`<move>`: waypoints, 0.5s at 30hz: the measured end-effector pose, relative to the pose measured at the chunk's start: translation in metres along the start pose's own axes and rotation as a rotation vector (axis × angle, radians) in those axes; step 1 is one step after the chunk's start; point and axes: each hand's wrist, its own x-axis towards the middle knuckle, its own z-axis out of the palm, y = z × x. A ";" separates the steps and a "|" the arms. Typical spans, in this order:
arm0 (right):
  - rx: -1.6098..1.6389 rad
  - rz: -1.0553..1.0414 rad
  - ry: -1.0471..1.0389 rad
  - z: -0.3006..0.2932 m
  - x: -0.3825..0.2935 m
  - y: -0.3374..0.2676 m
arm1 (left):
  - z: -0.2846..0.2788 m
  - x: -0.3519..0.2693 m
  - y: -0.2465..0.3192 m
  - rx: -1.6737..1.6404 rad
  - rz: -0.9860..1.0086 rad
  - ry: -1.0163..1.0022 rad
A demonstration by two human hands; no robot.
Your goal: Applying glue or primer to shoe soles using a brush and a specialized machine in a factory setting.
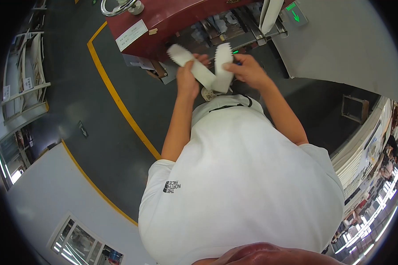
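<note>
My left hand (187, 78) grips a white strip (202, 73) with a toothed edge at its far, rounded end. It slants down to the right, thumb on its upper face. In my right hand (247, 71) is a second white strip (223, 68), closer to upright, with similar teeth along its far left side. The near ends of the two strips meet or overlap in front of my waist; I cannot tell if they touch. Both look slightly blurred, and their material is unclear. The fingers behind the right strip are partly hidden.
A red machine (185, 13) with a chrome handwheel (119, 8) stands ahead, bearing a printed label (131, 35). Metal rails (252, 26) jut out at its right. Yellow tape (119, 102) marks the dark floor. A white rack (25, 76) is far left; a metal frame (355, 108) lies right.
</note>
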 end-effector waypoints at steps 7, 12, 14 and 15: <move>-0.044 0.282 0.047 -0.071 -0.019 -0.003 | -0.018 -0.005 0.023 0.742 0.673 0.212; -0.178 0.170 0.262 -0.029 0.015 0.002 | 0.035 0.007 0.002 0.499 0.132 -0.013; -0.155 0.179 0.276 -0.025 0.024 0.003 | 0.043 0.017 -0.001 0.463 -0.023 -0.022; -0.138 0.190 0.277 -0.021 0.028 0.001 | 0.042 0.024 -0.003 0.466 -0.023 -0.022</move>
